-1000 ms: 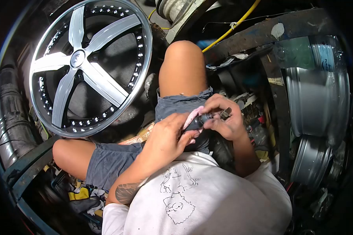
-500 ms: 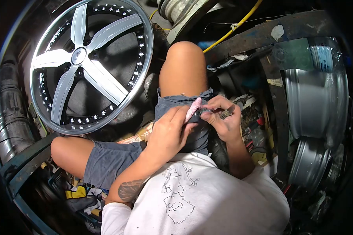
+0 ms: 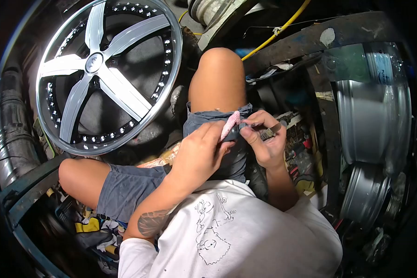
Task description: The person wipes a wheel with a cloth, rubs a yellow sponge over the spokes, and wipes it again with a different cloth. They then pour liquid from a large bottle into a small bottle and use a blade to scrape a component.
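Note:
In front of my lap, my left hand (image 3: 201, 150) is closed around a pink cloth (image 3: 231, 123) and a dark, rounded piece (image 3: 232, 135) beneath it. What the dark piece is, I cannot make out. Thumb and fingers of my right hand (image 3: 268, 141) pinch together right beside the cloth, at a small dark bit whose kind is hidden. A thin greyish strip (image 3: 274, 129) shows among the right fingers.
A polished five-spoke wheel rim (image 3: 120, 90) lies at the upper left. Silver rims (image 3: 375, 127) and a plastic bottle (image 3: 380, 67) sit at the right by a dark metal frame (image 3: 352, 32). A yellow hose (image 3: 278, 30) runs behind. Tools and scraps surround my legs.
The pink cloth has shifted slightly up and right, and more of the dark rounded piece shows under it. My right fingertips have tilted a little; both hands stay close together.

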The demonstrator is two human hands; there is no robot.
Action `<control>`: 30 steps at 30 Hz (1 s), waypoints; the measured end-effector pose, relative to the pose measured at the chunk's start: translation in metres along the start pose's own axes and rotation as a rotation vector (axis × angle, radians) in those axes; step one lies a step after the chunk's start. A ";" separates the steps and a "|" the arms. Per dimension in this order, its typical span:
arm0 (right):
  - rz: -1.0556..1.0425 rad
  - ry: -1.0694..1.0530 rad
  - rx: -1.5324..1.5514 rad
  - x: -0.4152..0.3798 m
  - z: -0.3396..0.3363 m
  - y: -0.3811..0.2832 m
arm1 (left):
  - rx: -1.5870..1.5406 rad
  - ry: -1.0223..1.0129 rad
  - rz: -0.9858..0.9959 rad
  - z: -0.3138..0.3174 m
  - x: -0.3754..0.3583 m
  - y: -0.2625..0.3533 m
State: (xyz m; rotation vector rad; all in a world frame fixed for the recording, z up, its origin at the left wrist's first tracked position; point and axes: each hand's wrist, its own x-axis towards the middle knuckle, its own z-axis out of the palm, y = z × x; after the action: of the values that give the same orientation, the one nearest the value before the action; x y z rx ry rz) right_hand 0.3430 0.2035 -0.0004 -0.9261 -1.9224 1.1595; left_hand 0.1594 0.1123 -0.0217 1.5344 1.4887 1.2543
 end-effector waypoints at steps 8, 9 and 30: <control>0.251 0.205 0.201 -0.001 0.023 -0.014 | 0.208 0.211 0.048 0.023 -0.001 -0.004; 0.271 0.196 0.222 -0.001 0.022 -0.013 | 0.215 0.223 0.053 0.025 -0.001 -0.005; 0.246 0.254 -0.328 -0.014 -0.053 -0.036 | -1.276 0.215 -0.496 -0.030 0.013 -0.019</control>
State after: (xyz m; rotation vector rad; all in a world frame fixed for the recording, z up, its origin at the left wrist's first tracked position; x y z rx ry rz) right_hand 0.3867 0.2017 0.0482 -1.4462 -1.8548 0.8194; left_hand 0.1230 0.1230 -0.0268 0.1853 0.7314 1.5593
